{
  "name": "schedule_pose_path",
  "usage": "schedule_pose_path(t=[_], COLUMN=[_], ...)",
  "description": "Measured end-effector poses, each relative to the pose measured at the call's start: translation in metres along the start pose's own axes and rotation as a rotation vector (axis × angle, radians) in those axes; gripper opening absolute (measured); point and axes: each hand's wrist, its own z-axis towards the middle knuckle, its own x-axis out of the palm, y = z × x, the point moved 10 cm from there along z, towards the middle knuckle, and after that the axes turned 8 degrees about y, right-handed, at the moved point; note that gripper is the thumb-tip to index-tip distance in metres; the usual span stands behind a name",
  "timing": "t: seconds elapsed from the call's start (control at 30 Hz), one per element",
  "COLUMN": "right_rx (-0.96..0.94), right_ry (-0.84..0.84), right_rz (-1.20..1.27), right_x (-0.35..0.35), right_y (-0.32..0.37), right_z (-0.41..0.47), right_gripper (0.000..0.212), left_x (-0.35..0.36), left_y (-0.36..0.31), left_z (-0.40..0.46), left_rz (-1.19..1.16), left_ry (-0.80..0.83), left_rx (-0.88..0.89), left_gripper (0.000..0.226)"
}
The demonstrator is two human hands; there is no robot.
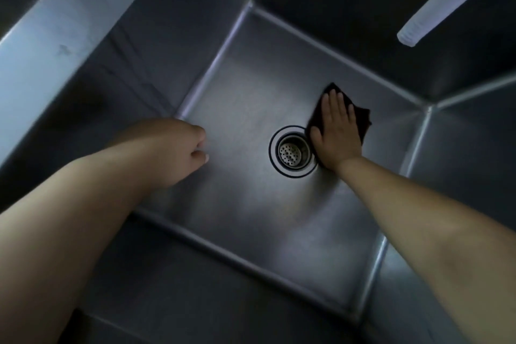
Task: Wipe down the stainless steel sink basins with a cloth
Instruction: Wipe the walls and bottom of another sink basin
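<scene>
A single head-worn wide-angle camera looks almost straight down into one deep stainless steel sink basin, whose floor fills the middle of the frame. The view sits close above the basin: its four walls splay outward toward the picture's edges, and the drain strainer lies near the centre. Both forearms enter from the bottom corners, reaching away from the lens. Two pale spouts jut in at the top right, blurred, nearer the camera than the floor.

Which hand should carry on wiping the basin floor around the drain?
Right hand: it presses flat on the dark cloth beside the drain. Left hand is loosely curled, holding nothing.
</scene>
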Motion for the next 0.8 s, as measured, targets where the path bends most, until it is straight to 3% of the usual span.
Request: schedule_pose_path(t=[0.13, 0.27, 0.57, 0.67, 0.8], right_rx=[0.07, 0.037, -0.45, -0.622, -0.769], right_ry=[0.03, 0.037, 0.122, 0.14, 0.174], right_rz=[0.007, 0.052, -0.131, -0.181, -0.178], right_x=[0.019, 0.035, 0.073, 0.083, 0.091], right_y=[-0.003, 0.042, 0.213, 0.224, 0.18], right_z=[-0.055, -0.095, -0.12, -0.148, -0.187], right_gripper=[0.079, 0.081, 0.08, 0.077, 0.077], left_x=[-0.002, -0.002, 0.003, 0.005, 0.006], left_y=[-0.003, -0.002, 0.003, 0.005, 0.006], left_z=[-0.002, 0.0, 0.005, 0.004, 0.003], left_rz=[-0.039, -0.056, -0.075, -0.055, -0.01], left_ry=[-0.004, -0.004, -0.028, -0.012, 0.013], left_rx=[0.018, 0.023, 0.016, 0.012, 0.013], left_gripper=[0.023, 0.024, 0.03, 0.028, 0.013])
